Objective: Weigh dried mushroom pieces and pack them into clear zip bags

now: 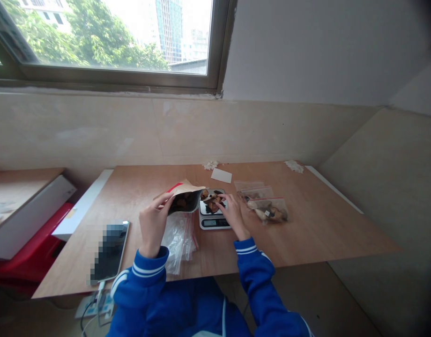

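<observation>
My left hand (154,222) grips a kraft paper pouch (183,188) by its near left side. The pouch lies tilted, its dark-lined mouth facing me and the right, with brown dried pieces inside. Just right of the mouth stands a small white digital scale (215,223). Dark and tan dried pieces (211,204) are heaped on its shiny plate. My right hand (233,215) reaches over the plate from the right, thumb and fingertips closed around a dried piece in the heap. The scale's reading is too small to make out.
Empty clear zip bags (178,238) lie below the pouch. Filled zip bags (268,209) lie right of the scale. A white card (221,175) is behind it. A tablet (112,252) with a plugged cable lies left, above a power strip (94,305). A window (113,42) is ahead.
</observation>
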A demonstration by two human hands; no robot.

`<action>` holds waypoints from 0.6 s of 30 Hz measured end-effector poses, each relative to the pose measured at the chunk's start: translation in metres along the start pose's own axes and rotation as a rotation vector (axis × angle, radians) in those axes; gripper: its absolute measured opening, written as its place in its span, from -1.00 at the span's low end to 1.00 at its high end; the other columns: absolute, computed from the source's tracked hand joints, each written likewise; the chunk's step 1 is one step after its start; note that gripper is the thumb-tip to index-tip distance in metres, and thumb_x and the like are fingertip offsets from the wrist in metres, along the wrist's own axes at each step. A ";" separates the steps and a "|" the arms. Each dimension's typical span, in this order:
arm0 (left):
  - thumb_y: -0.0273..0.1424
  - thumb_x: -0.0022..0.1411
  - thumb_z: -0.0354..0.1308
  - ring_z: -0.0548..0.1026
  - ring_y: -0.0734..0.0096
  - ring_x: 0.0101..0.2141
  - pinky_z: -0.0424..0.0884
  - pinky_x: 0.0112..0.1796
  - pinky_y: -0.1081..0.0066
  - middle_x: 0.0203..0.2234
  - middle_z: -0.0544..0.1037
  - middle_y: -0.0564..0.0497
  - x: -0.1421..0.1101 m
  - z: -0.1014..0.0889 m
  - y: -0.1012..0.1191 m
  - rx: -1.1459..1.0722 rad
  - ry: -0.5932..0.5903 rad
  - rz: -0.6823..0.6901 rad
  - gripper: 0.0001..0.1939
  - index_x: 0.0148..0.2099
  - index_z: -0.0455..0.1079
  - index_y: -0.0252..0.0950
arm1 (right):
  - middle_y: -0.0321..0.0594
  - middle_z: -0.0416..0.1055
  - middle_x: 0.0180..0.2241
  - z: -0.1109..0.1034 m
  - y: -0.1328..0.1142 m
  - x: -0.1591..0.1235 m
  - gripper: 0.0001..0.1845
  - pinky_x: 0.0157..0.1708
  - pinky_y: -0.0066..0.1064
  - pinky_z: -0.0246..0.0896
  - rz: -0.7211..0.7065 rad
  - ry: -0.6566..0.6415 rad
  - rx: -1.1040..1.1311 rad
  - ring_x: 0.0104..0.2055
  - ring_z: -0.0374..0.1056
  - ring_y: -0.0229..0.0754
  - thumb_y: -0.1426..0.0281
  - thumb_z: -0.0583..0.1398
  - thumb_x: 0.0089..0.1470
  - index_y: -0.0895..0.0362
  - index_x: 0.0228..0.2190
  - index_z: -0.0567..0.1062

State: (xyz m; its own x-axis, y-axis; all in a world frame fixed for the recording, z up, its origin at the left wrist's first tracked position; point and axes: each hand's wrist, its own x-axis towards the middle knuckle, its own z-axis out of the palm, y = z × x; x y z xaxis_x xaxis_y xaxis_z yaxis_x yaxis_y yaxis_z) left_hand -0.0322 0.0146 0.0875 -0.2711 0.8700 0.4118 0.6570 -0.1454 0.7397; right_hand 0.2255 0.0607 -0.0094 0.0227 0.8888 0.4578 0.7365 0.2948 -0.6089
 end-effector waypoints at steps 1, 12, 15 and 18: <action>-0.19 0.17 0.18 0.57 0.37 -0.48 0.45 -0.36 0.44 -0.39 0.66 0.04 0.000 0.000 0.000 -0.003 -0.001 0.000 -0.76 -0.24 0.59 -0.18 | -0.09 0.39 -0.24 -0.005 -0.005 0.001 -0.73 -0.12 -0.20 0.24 0.002 0.024 0.033 -0.18 0.33 -0.06 0.37 0.12 0.15 0.16 -0.13 0.47; -0.17 0.18 0.17 0.59 0.35 -0.44 0.44 -0.39 0.47 -0.40 0.65 0.05 -0.009 0.004 -0.002 -0.065 -0.041 0.003 -0.73 -0.17 0.58 -0.15 | -0.19 0.47 -0.10 -0.038 -0.131 -0.001 -0.61 0.03 -0.32 0.25 -0.322 -0.370 0.335 -0.02 0.36 -0.19 0.57 -0.03 0.20 0.07 -0.11 0.50; -0.18 0.19 0.17 0.59 0.35 -0.43 0.44 -0.40 0.48 -0.42 0.65 0.06 -0.015 0.003 -0.004 -0.064 -0.043 0.014 -0.75 -0.18 0.58 -0.15 | -0.06 0.48 -0.07 -0.005 -0.144 -0.002 -0.54 0.03 -0.25 0.27 -0.255 -0.468 0.115 0.00 0.38 -0.09 0.66 -0.03 0.11 0.16 -0.04 0.47; -0.20 0.20 0.16 0.59 0.35 -0.44 0.45 -0.38 0.48 -0.40 0.65 0.07 -0.022 0.003 -0.007 -0.053 -0.044 0.019 -0.77 -0.18 0.58 -0.13 | 0.07 0.51 -0.15 0.034 -0.142 0.008 -0.59 -0.08 -0.22 0.33 -0.136 -0.500 0.012 -0.12 0.45 0.00 0.68 0.02 0.06 0.28 -0.10 0.49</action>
State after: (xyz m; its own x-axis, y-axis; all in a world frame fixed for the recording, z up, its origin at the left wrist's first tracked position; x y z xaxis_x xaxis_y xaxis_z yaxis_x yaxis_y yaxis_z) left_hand -0.0286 -0.0025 0.0716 -0.2268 0.8868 0.4026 0.6230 -0.1856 0.7599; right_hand 0.0977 0.0382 0.0589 -0.4007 0.9003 0.1701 0.7022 0.4210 -0.5741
